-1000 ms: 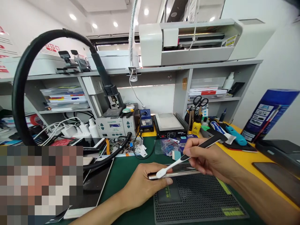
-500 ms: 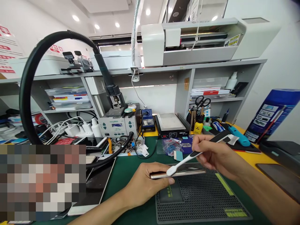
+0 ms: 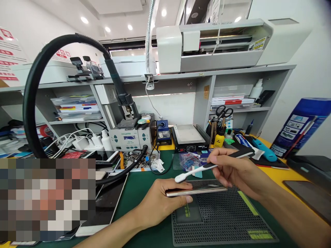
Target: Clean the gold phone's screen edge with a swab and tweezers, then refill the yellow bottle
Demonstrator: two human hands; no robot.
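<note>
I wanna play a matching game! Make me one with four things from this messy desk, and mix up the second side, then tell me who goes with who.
Column one:
1. Toothbrush
2. Phone
3. Scissors
4. Honeycomb mat

Column two:
A. Lies flat on the green work surface
B. Pinched between the thumb and fingers of the left hand
C. Held in the right hand
D. Has two black looped handles sticking up

Right pairs: 1-C, 2-B, 3-D, 4-A
</note>
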